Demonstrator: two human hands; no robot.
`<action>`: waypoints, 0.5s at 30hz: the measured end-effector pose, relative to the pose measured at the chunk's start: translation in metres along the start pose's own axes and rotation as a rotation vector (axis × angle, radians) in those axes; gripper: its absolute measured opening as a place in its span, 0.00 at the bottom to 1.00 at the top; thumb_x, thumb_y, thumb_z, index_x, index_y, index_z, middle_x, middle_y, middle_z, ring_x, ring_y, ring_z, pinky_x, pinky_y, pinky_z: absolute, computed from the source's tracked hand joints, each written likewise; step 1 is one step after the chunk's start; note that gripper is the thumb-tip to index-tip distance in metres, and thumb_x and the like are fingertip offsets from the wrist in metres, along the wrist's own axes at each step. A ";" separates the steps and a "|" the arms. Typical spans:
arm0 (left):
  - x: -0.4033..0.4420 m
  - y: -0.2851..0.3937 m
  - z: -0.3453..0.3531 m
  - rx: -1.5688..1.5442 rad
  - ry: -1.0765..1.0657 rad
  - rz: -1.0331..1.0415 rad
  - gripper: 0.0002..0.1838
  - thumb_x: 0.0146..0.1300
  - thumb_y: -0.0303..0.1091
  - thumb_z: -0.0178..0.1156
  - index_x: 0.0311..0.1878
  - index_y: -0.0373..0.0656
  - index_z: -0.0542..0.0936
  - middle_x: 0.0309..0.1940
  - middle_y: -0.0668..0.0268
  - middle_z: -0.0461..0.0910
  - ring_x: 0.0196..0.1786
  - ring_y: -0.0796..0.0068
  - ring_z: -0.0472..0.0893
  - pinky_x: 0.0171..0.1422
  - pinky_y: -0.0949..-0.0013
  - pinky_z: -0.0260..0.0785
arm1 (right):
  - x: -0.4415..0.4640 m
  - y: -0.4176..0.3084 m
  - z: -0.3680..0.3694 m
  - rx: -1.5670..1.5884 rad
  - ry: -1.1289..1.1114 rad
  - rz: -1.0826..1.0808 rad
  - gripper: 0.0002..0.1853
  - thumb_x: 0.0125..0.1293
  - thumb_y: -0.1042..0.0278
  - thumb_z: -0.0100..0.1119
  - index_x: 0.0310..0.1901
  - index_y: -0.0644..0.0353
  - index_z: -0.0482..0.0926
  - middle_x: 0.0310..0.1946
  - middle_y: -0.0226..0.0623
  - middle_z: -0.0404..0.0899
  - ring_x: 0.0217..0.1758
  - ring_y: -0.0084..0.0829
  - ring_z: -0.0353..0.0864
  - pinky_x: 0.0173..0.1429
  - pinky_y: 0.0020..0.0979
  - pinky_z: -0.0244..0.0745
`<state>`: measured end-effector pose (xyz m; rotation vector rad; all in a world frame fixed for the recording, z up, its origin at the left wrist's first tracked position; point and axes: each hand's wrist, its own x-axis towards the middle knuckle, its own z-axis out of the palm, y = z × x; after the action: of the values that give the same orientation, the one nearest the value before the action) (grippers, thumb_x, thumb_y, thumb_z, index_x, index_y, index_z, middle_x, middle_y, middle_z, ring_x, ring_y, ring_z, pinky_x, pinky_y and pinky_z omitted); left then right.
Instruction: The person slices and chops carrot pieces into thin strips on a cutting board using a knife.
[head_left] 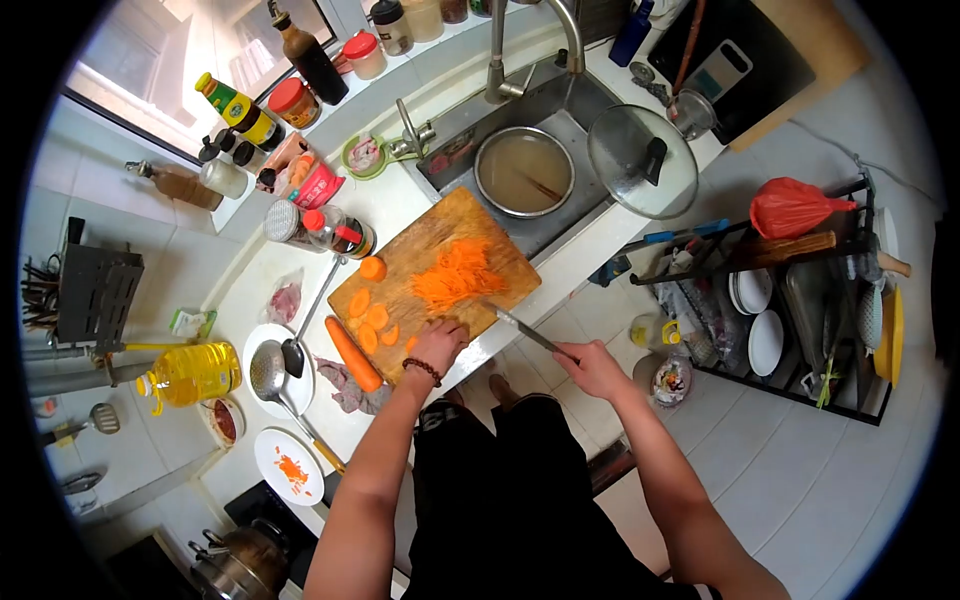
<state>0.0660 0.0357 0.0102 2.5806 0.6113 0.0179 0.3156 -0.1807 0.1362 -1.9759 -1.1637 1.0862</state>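
My right hand (pixel 592 368) grips the handle of a kitchen knife (pixel 525 329), its blade tip reaching the near edge of the wooden cutting board (pixel 405 240). With fingers bent and close together, my left hand (pixel 441 343) presses down on the board's near edge; what lies under the fingertips is hidden. Beyond it sits a pile of shredded carrot (pixel 456 275). Several carrot slices (pixel 361 303) are spread on the board's left part, along with a carrot stub (pixel 373 268). A whole-looking carrot (pixel 352 355) lies along the board's left edge.
Behind the board, the sink (pixel 590 100) holds a metal bowl (pixel 525 172) of cloudy water; a glass lid (pixel 642 160) rests at its right. Left are a plate (pixel 262 405) with a skimmer, a plate (pixel 315 478) with carrot bits, and an oil jug (pixel 200 374). A dish rack (pixel 800 395) stands right.
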 end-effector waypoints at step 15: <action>-0.052 -0.031 -0.058 -0.253 0.552 -0.457 0.05 0.65 0.28 0.63 0.40 0.38 0.79 0.36 0.53 0.78 0.40 0.51 0.79 0.44 0.56 0.72 | 0.009 -0.060 0.092 -0.001 0.045 0.154 0.14 0.72 0.68 0.53 0.50 0.67 0.83 0.37 0.61 0.82 0.45 0.63 0.82 0.49 0.54 0.76</action>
<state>-0.0010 0.0637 0.0526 2.1288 1.2931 0.6264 0.2133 -0.1382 0.1363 -2.1080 -1.0026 1.1106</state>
